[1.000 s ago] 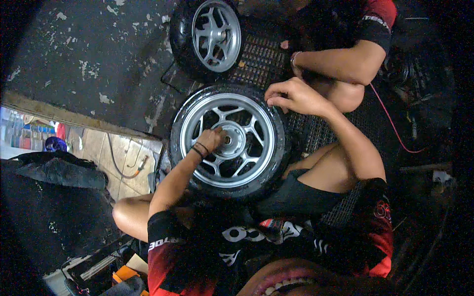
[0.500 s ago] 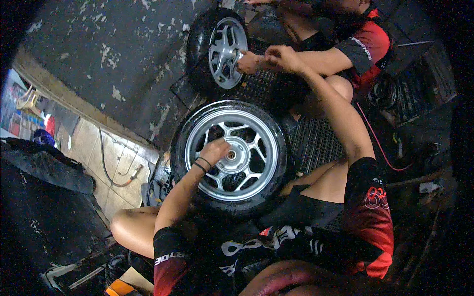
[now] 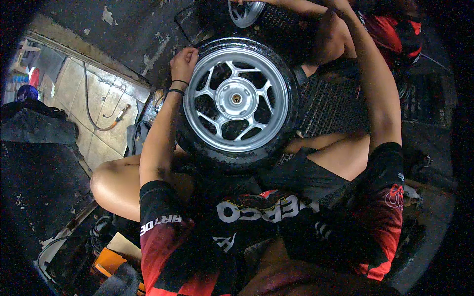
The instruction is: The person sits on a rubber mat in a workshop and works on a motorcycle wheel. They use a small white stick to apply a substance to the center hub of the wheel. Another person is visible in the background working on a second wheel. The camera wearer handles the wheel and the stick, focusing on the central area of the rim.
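Observation:
A silver multi-spoke motorcycle wheel (image 3: 236, 99) with a wet black tire (image 3: 291, 103) lies before me, its hub facing up. At the tire's upper left edge is my left hand (image 3: 184, 63), fingers curled against the rubber, with two dark bands on the wrist. My right arm reaches up past the wheel's right side. Only the start of my right hand (image 3: 338, 5) shows at the top edge of the view, so its fingers and anything in them are hidden.
Another silver wheel (image 3: 245, 14) stands at the top, with a co-worker's hand (image 3: 242, 1) by it. The co-worker's knee is at upper right. Black mesh matting (image 3: 331, 106) lies right of my wheel. A hose (image 3: 91, 116) lies on pale tiles at left.
My left hand has moved from the wheel's hub to the tire's upper left edge. My right hand has moved up and right, mostly out of view. The view has shifted, putting the wheel higher.

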The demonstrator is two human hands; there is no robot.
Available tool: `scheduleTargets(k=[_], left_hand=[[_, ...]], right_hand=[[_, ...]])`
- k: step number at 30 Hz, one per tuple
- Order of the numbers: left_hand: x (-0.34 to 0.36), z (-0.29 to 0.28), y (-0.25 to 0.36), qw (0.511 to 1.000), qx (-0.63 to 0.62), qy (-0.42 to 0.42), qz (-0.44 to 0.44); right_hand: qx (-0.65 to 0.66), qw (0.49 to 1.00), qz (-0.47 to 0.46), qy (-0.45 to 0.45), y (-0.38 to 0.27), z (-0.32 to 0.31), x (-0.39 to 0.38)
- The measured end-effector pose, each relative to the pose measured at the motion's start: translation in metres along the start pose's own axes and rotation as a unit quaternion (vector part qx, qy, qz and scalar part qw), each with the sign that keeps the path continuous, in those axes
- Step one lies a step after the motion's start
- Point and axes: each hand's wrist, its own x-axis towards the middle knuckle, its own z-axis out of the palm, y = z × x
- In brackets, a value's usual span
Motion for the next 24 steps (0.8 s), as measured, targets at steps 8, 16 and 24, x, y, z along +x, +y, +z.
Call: scheduleTargets(k=[8, 16, 24], left_hand=[[0.005, 0.012, 0.004, 0.999, -0.023, 0.03, -0.008], [0.002, 0.008, 0.003, 0.999, -0.025, 0.002, -0.032], [0.003, 0.008, -0.006, 0.999, -0.004, 0.037, -0.001]], right_hand=[[0.11, 0.989, -0.063, 0.07, 0.055, 0.014, 0.001], [0.056, 0.979, 0.052, 0.187, 0.053, 0.01, 0.026], [0.014, 0.978, 0.059, 0.201, 0.045, -0.003, 0.081]])
